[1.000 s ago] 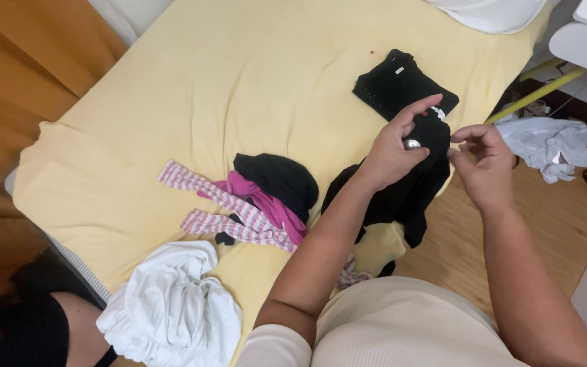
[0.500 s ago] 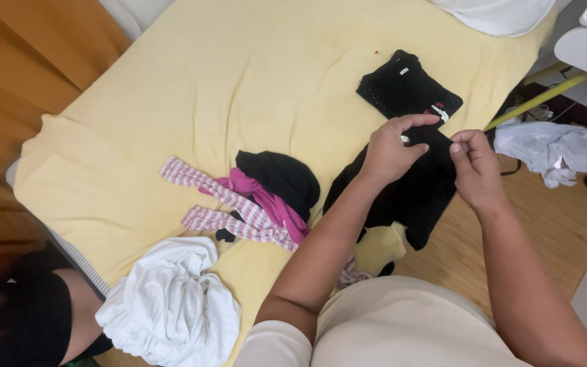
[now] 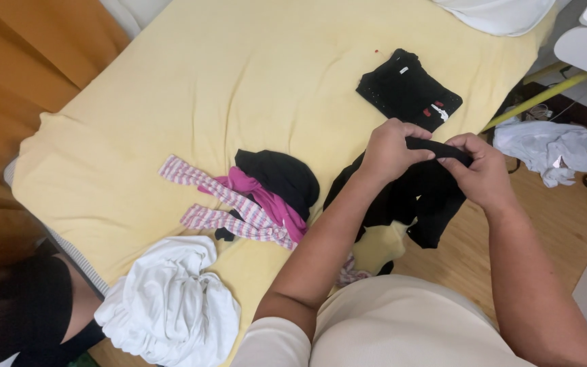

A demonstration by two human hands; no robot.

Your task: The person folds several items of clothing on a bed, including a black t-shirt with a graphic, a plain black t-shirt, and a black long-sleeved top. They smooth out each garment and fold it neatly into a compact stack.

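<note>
A black garment (image 3: 416,194) hung over the near edge of the yellow bed (image 3: 191,88). The left hand (image 3: 392,149) and right hand (image 3: 484,170) pinched its top edge, fingers closed. A folded black shirt (image 3: 407,90) lay beyond, a pink striped garment (image 3: 239,207) left.

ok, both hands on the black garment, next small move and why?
Probably pull the hands apart to straighten the pinched edge. The left hand and right hand grip the black garment close together, and the rest hangs bunched over the bed edge.
</note>
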